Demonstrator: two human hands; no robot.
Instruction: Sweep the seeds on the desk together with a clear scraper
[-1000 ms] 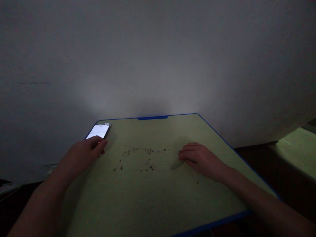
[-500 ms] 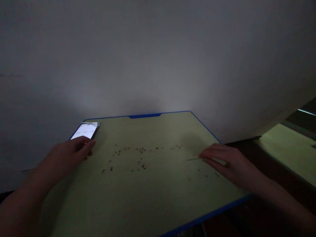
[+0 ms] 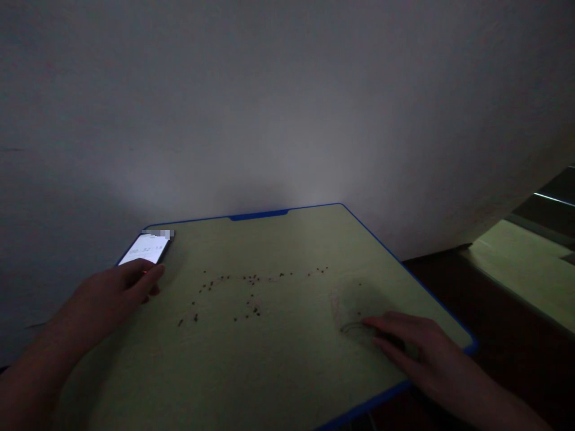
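In the head view, my right hand [image 3: 413, 344] is low over the right side of the pale board [image 3: 287, 371]. Its fingers pinch thin tweezers [image 3: 353, 326], whose tips point left, close to the board's surface. My left hand [image 3: 114, 293] rests at the board's left edge, just in front of a lit phone [image 3: 146, 245]. The left fingers are curled with the thumb against them; a small red glint shows there, and what they hold, if anything, is hidden. Small dark bits [image 3: 254, 278] lie scattered across the middle of the board, too small to name. A few more sit near the tweezers.
The board has a blue rim [image 3: 258, 215] and stands against a grey wall [image 3: 269, 108]. A lower pale surface [image 3: 521, 269] lies off to the right, beyond a dark gap. The light is dim.
My right hand has come nearer and lower with the tweezers, toward the small bits at the board's right side. The left hand stays by the phone; the whole view has shifted slightly.
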